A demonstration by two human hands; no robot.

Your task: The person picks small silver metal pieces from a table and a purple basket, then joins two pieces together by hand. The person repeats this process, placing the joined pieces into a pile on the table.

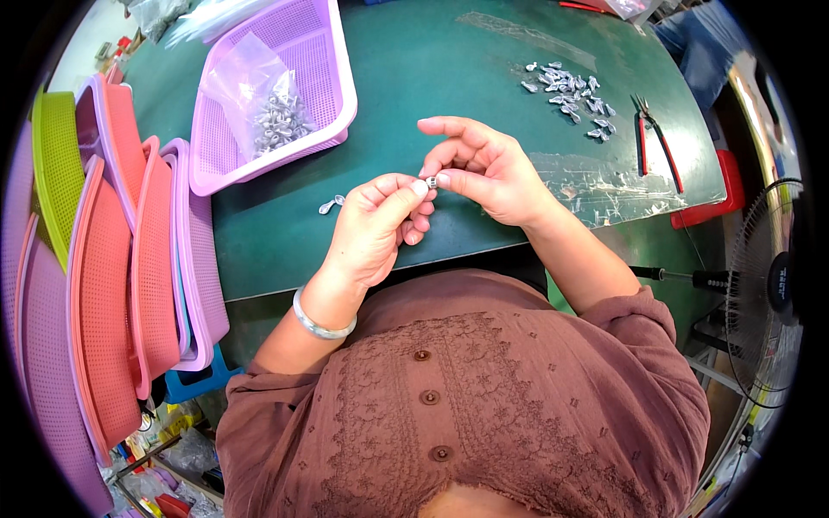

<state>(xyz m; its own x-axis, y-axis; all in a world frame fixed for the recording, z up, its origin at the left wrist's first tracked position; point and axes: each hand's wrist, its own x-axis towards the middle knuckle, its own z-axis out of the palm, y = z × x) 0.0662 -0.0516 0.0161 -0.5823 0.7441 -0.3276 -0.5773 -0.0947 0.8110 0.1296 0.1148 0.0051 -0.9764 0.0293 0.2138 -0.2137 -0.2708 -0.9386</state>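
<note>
Just above the table's near edge, my left hand (373, 223) pinches a small silvery metal piece (433, 182) between thumb and fingers. The thumb and index finger of my right hand (496, 177) close on the same piece from the other side. Its exact kind is too small to make out. Close to my left hand, a loose part with a clear teardrop-like end (327, 207) lies on the table. A scattered group of similar small silvery-clear parts (563, 84) lies beyond my right hand.
A purple mesh basket (201, 164) holds a clear bag of small grey metal parts (283, 116). Red-handled pliers (661, 142) lie on the right of the green table (397, 69). Stacked colored baskets (104, 319) stand at left; a black fan (764, 293) stands at right.
</note>
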